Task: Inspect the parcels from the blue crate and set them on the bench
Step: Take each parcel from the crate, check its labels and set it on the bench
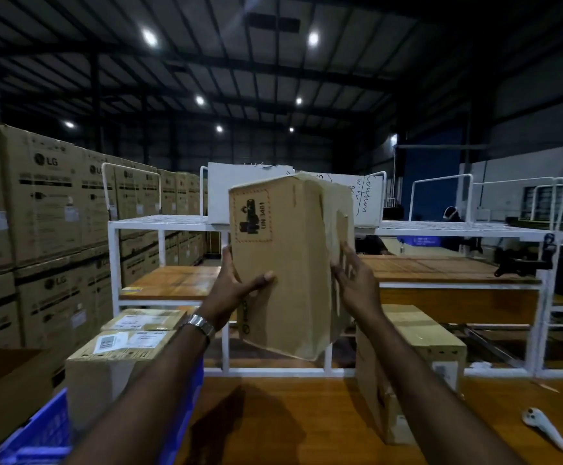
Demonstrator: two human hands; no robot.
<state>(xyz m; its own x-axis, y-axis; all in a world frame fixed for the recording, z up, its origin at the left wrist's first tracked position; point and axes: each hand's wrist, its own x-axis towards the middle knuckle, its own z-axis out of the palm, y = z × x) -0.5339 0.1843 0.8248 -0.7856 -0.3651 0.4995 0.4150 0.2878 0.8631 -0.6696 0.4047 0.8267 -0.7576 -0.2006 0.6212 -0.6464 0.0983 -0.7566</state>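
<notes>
A tall brown cardboard parcel (290, 263) with a black "UN 3481" mark is held up in the air over the wooden bench (290, 417), tilted slightly. My left hand (236, 290) grips its lower left side, thumb across the front face. My right hand (357, 280) presses flat against its right side with fingers spread. The blue crate (38, 431) sits at the lower left and holds two labelled parcels (119, 360). Another brown parcel (410, 364) stands on the bench to the right.
A white metal frame with a wire shelf (340, 226) stands behind the bench. Stacks of large cartons (38, 229) fill the left. A white handheld device (544, 427) lies at the bench's right. A person sits far back on the right (454, 216).
</notes>
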